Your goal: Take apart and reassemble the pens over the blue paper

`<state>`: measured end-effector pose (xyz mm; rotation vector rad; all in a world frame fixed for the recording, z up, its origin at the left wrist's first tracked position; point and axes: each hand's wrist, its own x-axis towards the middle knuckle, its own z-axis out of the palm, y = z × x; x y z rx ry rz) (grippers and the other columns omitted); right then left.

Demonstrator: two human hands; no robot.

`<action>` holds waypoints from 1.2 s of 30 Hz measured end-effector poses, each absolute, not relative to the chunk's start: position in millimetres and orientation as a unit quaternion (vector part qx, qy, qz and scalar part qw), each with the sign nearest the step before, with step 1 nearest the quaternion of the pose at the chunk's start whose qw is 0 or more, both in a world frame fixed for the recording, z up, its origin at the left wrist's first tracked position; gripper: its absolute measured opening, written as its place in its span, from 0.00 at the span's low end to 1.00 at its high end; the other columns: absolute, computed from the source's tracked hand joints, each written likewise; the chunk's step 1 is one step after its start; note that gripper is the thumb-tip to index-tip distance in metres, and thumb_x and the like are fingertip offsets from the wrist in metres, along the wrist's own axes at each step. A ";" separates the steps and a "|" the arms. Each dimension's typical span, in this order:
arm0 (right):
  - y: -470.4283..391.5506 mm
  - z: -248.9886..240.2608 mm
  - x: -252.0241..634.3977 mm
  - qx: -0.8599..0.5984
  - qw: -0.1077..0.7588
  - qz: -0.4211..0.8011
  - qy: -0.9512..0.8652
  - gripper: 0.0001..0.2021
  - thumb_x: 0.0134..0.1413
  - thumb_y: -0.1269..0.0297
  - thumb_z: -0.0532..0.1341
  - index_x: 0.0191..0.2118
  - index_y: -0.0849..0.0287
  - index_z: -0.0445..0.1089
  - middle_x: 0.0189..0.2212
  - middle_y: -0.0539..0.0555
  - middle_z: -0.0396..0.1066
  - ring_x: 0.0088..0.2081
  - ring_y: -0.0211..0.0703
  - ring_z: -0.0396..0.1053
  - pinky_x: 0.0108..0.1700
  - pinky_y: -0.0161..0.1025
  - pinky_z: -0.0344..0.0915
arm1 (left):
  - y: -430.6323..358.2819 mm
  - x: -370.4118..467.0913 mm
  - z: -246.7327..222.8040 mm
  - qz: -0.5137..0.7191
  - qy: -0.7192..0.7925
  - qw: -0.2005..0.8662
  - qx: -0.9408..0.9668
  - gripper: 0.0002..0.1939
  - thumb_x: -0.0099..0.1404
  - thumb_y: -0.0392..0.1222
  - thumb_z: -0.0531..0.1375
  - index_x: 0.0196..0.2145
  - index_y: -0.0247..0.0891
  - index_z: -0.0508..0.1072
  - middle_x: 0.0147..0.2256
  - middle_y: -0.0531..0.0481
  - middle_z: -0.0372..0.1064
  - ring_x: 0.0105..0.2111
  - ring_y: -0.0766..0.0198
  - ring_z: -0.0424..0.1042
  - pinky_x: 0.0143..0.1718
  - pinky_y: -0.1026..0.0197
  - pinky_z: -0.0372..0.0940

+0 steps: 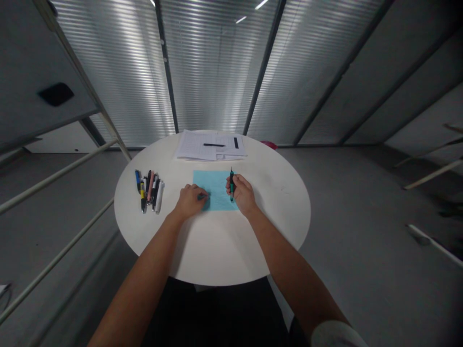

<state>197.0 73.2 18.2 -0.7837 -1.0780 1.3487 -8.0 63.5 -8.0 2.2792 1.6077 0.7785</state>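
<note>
A blue sheet of paper (pixel 219 185) lies on the round white table (pixel 220 250) in front of me. My right hand (pixel 244 193), over the sheet's right edge, is closed around a green and black pen (pixel 232 185). Its thin tip points away from me. My left hand (pixel 191 200) rests at the sheet's left side, its fingers pinching a small dark piece (pixel 202 196) that looks like a pen cap. The fingers partly hide that piece, so its exact kind cannot be made out.
Several pens and markers (pixel 150 188) lie in a bunch at the table's left. White papers (pixel 197 147) are stacked at the far edge, with a black pen (pixel 214 145) on top. A pale metal frame (pixel 65 171) stands close by on the left.
</note>
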 end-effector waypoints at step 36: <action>70.6 1.0 201.5 -0.424 0.410 0.250 -0.768 0.10 0.61 0.57 0.56 0.41 0.53 0.73 0.38 0.53 0.73 0.41 0.43 0.69 0.47 0.42 0.62 | 60.5 0.1 9.4 0.558 0.435 0.566 0.423 0.17 0.50 0.46 0.68 0.37 0.35 0.77 0.31 0.50 0.71 0.23 0.72 0.63 0.26 0.65 0.59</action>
